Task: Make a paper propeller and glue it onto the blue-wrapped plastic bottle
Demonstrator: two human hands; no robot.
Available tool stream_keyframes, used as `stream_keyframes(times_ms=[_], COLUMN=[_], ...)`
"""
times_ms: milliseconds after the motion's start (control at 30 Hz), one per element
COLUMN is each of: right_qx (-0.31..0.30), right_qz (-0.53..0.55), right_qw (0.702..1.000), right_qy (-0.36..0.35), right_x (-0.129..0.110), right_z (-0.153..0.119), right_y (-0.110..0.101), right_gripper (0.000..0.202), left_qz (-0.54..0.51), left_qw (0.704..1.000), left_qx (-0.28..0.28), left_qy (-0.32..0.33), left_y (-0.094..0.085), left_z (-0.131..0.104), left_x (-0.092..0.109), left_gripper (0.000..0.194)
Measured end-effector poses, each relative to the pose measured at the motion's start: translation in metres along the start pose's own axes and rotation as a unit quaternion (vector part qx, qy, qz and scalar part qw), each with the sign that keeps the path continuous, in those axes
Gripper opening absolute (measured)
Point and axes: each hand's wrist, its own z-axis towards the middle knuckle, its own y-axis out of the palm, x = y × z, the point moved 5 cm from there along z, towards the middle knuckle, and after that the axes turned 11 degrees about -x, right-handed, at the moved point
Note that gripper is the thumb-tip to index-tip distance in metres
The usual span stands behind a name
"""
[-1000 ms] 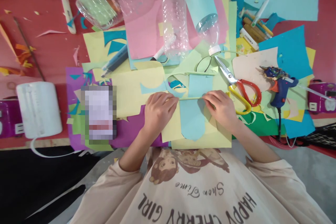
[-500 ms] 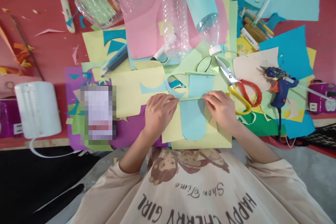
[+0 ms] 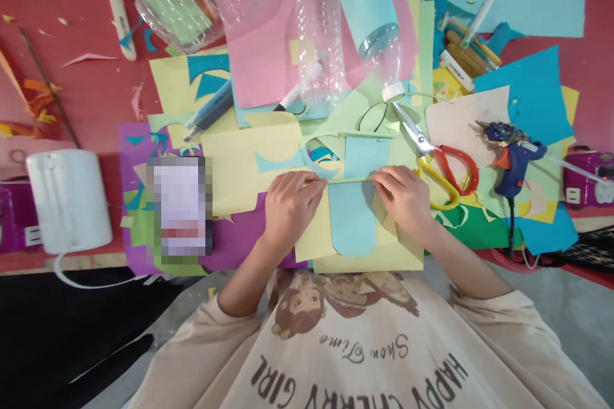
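My left hand [image 3: 295, 204] and my right hand [image 3: 401, 198] pinch the two ends of a thin, pale green paper strip [image 3: 349, 181], narrow as a stick. Stretched level between my fingers, it crosses over a light blue paper piece [image 3: 352, 220] with a rounded lower end. Another thin green strip [image 3: 367, 135] lies at the top of the light blue paper. Scissors [image 3: 425, 147] with red and yellow handles rest open to the right of my right hand. Yellow paper [image 3: 311, 239] lies under both hands.
A blue hot glue gun [image 3: 515, 169] lies at the right. Clear plastic bottles [image 3: 321, 32] and a blue paper-wrapped bottle [image 3: 367, 0] are at the back. At left are a pixelated phone-like object [image 3: 180, 198] and a white box-shaped device [image 3: 70, 201] with a cord.
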Motion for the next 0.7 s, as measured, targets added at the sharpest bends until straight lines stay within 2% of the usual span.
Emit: stream_keyframes(times_ms=[133,333,467,567,700], right_qx=[-0.003,-0.031,-0.031,-0.028,-0.063], right_qz=[0.014,0.132,0.184,0.235,0.305], right_qw=[1.0,0.99,0.981,0.967,0.942], right_qy=[-0.007,0.028,0.05,0.094,0.123], right_x=[0.001,0.012,0.015,0.02,0.023], right_z=[0.001,0.002,0.005,0.011,0.021], right_y=[-0.001,0.0,-0.009,-0.019,-0.027], right_gripper=[0.02,0.015,0.012,0.015,0.026], left_qz=[-0.008,-0.008,-0.026,-0.056,-0.1], left_qw=[1.0,0.999,0.999,0.998,0.993], left_qx=[-0.014,-0.038,-0.043,-0.043,-0.06], left_qy=[-0.002,-0.002,0.01,0.006,-0.008], left_y=[0.001,-0.001,-0.007,-0.013,-0.018], left_z=[0.0,0.004,0.01,0.015,0.022], left_x=[-0.001,-0.001,-0.004,-0.009,-0.014], left_gripper=[0.012,0.012,0.01,0.009,0.011])
